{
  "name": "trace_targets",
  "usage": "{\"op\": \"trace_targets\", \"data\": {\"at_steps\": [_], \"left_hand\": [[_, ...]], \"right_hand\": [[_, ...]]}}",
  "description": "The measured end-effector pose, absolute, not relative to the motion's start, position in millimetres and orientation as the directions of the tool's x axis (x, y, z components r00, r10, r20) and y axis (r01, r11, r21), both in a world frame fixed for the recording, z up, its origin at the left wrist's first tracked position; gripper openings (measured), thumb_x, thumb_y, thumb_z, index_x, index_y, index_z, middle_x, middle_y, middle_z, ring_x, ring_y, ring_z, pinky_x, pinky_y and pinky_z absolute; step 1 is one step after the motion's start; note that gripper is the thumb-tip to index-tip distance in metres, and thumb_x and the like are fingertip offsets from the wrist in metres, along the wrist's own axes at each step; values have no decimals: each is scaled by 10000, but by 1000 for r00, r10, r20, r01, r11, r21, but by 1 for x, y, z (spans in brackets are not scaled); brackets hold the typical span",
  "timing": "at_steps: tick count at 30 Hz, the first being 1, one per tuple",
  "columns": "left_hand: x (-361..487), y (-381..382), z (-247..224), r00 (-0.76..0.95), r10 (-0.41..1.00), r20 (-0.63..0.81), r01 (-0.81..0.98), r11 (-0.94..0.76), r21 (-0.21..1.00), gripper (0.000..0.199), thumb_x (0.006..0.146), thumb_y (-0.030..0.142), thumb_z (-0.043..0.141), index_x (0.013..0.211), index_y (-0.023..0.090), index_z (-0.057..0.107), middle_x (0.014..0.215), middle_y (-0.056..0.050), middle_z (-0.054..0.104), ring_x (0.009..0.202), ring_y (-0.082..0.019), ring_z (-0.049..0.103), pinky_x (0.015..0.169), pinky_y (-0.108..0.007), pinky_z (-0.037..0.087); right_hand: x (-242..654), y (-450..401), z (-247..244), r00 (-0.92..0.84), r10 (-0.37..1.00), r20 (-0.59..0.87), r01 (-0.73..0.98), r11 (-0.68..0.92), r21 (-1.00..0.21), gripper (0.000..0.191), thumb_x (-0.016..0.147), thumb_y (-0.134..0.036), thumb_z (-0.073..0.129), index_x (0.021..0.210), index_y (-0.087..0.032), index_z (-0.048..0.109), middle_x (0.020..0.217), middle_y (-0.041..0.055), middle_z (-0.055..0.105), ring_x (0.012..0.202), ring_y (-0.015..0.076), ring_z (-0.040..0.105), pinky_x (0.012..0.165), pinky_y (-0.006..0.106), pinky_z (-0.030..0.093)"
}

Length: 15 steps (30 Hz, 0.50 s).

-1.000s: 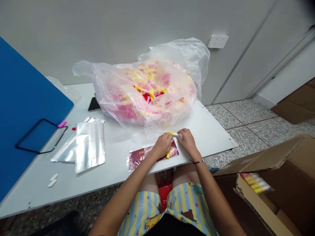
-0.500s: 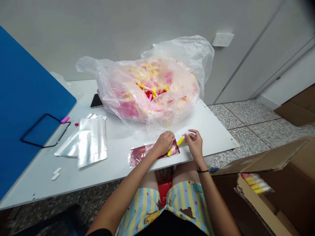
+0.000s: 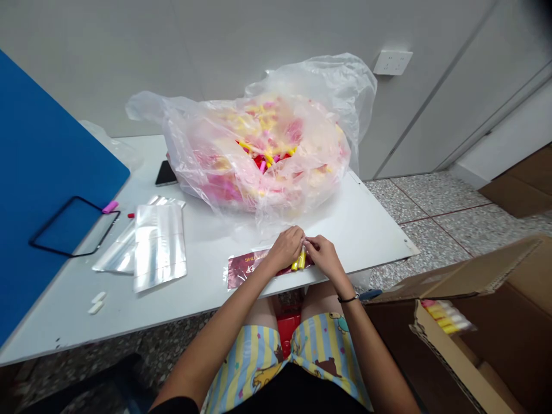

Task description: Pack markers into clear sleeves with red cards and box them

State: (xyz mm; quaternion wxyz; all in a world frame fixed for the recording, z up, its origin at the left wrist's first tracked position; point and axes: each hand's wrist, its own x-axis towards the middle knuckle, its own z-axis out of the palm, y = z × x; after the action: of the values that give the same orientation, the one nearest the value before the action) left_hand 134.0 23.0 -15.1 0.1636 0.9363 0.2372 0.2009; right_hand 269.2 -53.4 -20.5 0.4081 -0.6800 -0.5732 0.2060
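Two small yellow tubes [image 3: 302, 259] lie side by side over a maroon printed plastic packet [image 3: 241, 271] at the table's front edge. My left hand [image 3: 286, 248] is closed at the tops of the tubes, above the packet. Beside it my right hand [image 3: 324, 254] pinches the upper end of the right-hand tube, the fingertips of both hands nearly touching. My fingers hide the tubes' upper ends and part of the packet. Behind my hands sits a large clear plastic bag [image 3: 202, 167] full of pink, yellow and red pieces.
Silvery clear pouches [image 3: 159, 247] are stacked at left, near a black wire frame [image 3: 52, 251], a pink tube [image 3: 110, 207] and two white pieces [image 3: 97, 307]. A phone [image 3: 166, 173] lies by the big bag. An open cardboard box [image 3: 466, 368] holding a packet of tubes [image 3: 446, 316] stands right.
My right hand has moved left and brought its yellow tube alongside the one at my left hand. The left hand has stayed nearly in place.
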Motion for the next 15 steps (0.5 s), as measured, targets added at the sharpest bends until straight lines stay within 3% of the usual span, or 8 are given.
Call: {"op": "trace_targets", "data": {"at_steps": [8, 12, 15], "left_hand": [[135, 27, -17, 795, 522, 309, 363, -817, 447, 187, 935, 213, 319, 888, 176, 496, 893, -68, 528, 844, -199, 491, 798, -343, 420], [132, 36, -12, 820, 508, 263, 295, -770, 566, 209, 935, 218, 326, 877, 169, 521, 888, -58, 533, 854, -181, 509, 799, -313, 428], [128, 48, -6, 862, 456, 220, 251, -762, 597, 178, 897, 176, 370, 863, 165, 544, 863, -45, 551, 836, -168, 526, 800, -297, 430]], "right_hand": [[272, -56, -22, 233, 968, 91, 473, -31, -880, 208, 777, -254, 582, 927, -171, 699, 762, 25, 633, 649, 155, 588, 632, 275, 471], [266, -58, -26, 250, 961, 115, 470, -16, -883, 377, 656, -233, 702, 1018, -140, 660, 817, 31, 577, 685, 165, 577, 647, 294, 496], [260, -60, -29, 269, 948, 168, 506, 10, -863, 394, 649, -179, 691, 1038, -133, 647, 805, 27, 551, 687, 167, 562, 673, 314, 503]]}}
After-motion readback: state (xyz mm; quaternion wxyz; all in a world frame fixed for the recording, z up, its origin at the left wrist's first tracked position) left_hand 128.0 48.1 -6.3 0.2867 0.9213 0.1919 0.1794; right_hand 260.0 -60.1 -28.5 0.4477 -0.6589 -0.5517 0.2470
